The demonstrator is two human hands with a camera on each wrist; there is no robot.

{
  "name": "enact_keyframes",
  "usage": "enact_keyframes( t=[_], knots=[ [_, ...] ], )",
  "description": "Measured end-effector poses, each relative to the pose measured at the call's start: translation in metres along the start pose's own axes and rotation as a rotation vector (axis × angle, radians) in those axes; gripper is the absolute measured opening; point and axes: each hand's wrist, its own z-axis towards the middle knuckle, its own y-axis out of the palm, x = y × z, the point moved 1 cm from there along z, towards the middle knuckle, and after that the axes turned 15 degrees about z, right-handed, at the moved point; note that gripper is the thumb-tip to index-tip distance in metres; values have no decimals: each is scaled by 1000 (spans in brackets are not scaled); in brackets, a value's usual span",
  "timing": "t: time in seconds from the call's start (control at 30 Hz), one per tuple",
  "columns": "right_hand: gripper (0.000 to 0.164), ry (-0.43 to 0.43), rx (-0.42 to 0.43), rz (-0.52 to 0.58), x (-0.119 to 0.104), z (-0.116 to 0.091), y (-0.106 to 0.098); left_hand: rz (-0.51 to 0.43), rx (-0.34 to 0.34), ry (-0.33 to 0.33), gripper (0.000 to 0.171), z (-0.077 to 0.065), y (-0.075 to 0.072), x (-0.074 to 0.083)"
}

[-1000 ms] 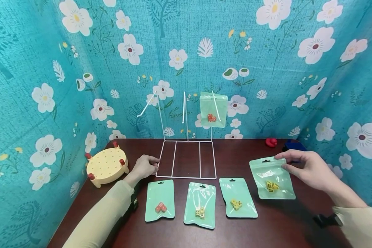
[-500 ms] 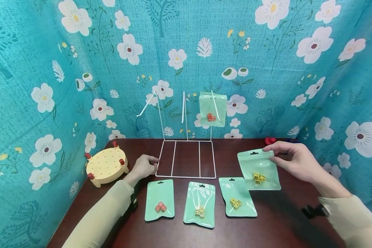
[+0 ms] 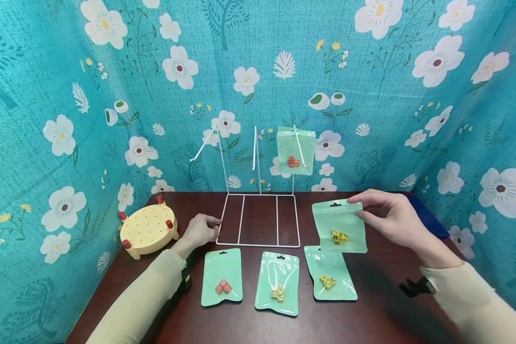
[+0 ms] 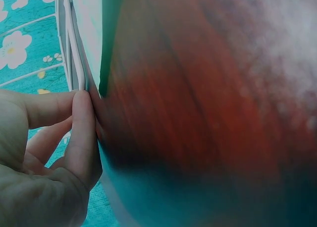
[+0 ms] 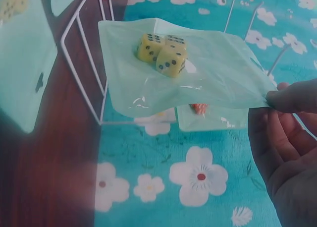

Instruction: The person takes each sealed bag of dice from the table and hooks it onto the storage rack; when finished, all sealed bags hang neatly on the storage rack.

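My right hand point(image 3: 389, 217) pinches the top right corner of a green zip bag point(image 3: 339, 222) with yellow dice, which hangs down over the table. In the right wrist view thumb and fingers grip that corner, and the yellow dice point(image 5: 166, 53) show through the plastic. My left hand point(image 3: 199, 230) pinches the left front of the white wire rack's base point(image 3: 258, 246); the left wrist view shows its thumb and finger on the wire point(image 4: 77, 53). Another green bag point(image 3: 295, 153), with red dice, hangs on the rack's right hook. The left hook point(image 3: 203, 144) and middle hook point(image 3: 255, 150) carry nothing.
In front of the rack lie a bag with red dice point(image 3: 222, 272), one with pale dice point(image 3: 277, 282) and one with yellow dice point(image 3: 330, 272). A yellow round stand with red-tipped legs point(image 3: 148, 229) is at left. A dark blue object point(image 3: 427, 217) sits behind my right hand.
My right hand has moved left and slightly up with the bag, which now overlaps the rightmost bag on the table. My left hand stays on the rack.
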Motion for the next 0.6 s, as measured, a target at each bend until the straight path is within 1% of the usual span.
enact_keyframes(
  t=[0.27,0.43,0.6],
  knots=[
    [44,-53,4,77,-4,9,16,-2,-13,-23,38,1,2,1],
    [44,-100,11,77,-5,13,24,-4,-14,-17,39,1,1,1],
    [44,-139,15,103,-8,20,33,-3,-13,-7,38,1,0,0]
  ],
)
